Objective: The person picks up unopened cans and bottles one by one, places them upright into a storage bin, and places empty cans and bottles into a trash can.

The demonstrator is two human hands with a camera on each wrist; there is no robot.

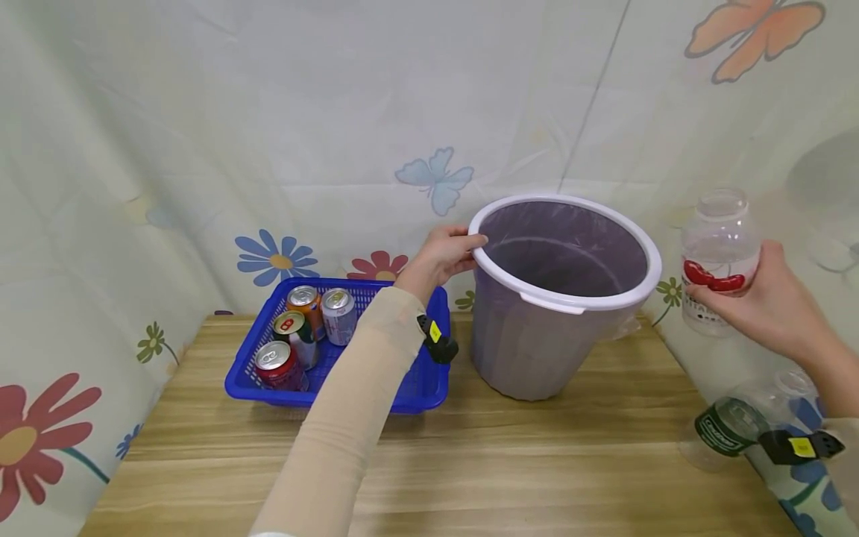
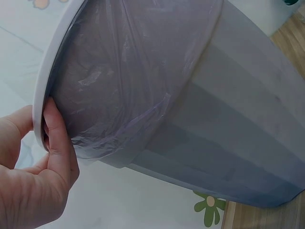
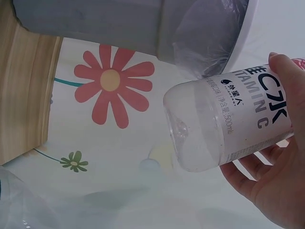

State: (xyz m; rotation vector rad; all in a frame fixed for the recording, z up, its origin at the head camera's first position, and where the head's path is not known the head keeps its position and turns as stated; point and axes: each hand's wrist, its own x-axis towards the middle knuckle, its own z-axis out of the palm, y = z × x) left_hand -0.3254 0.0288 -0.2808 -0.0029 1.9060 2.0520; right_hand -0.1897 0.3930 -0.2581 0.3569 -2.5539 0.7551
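Note:
A grey trash can [image 1: 530,350] with a white rim and a clear plastic liner [image 2: 124,90] leans to the right on the table. My left hand [image 1: 446,257] pinches its rim at the left, thumb on one side and fingers on the other, as the left wrist view shows. Held in the air right of the can is a clear plastic bottle [image 1: 719,261] with a cherry label, uncapped. My right hand [image 1: 772,306] grips it around the label. In the right wrist view the bottle's base [image 3: 190,129] points away from the palm.
Left of the can, a blue plastic basket [image 1: 235,380] holds several drink cans [image 1: 338,317]. Another clear bottle [image 1: 728,429] with a green label stands at the table's right edge, below my right hand. A flowered curtain [image 1: 335,112] hangs behind the wooden table [image 1: 510,462].

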